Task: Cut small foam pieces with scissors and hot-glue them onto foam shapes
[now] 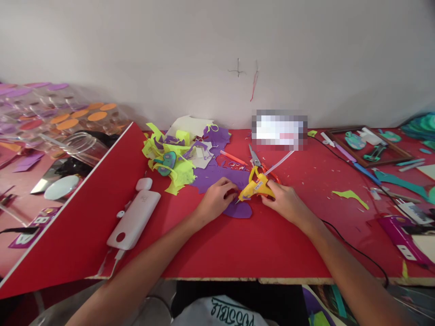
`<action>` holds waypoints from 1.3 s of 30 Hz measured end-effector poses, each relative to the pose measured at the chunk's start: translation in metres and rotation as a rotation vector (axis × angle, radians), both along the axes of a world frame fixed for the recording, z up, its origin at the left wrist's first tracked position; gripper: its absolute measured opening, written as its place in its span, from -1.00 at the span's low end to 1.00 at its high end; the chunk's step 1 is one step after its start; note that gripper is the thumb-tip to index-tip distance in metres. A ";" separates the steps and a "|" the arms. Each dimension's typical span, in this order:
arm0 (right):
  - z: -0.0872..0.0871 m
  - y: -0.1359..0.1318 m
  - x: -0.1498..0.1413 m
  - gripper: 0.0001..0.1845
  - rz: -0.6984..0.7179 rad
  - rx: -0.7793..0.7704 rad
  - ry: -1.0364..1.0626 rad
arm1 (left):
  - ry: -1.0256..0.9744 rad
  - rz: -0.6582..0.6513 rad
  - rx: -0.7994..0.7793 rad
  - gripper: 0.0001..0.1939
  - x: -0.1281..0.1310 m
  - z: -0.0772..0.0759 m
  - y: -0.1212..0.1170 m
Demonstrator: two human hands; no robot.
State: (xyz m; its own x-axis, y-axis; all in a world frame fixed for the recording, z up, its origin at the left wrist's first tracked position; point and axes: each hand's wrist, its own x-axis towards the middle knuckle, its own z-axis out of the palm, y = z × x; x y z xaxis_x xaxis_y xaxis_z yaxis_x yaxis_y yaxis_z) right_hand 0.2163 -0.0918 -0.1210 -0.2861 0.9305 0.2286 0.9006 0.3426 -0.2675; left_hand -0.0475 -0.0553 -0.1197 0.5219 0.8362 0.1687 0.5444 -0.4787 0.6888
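Observation:
My right hand (283, 199) is wrapped round the handle of a yellow hot glue gun (256, 187), with a pale glue stick (280, 162) poking out of its back. The gun's nozzle points down and left over a rounded purple foam piece (241, 210) on the red table. Close by the nozzle, my left hand (220, 198) has its fingers curled in above the left side of that piece; what they pinch is hidden. Just behind the gun lie scissors (254, 160) with yellow handles. A larger purple sheet (207, 179) spreads out behind my left hand.
Yellow-green scraps (180, 174) are heaped at the back left. A white power bank (136, 219) lies by the red divider (78, 203). On the right are a brown frame (390, 160), a purple power strip (403, 237) and a black cable (356, 256). A blurred-out bright rectangle (279, 130) stands by the wall.

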 end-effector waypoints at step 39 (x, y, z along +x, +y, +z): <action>0.006 -0.001 -0.001 -0.84 -0.004 0.000 0.035 | -0.014 -0.004 -0.036 -0.80 0.000 -0.002 0.005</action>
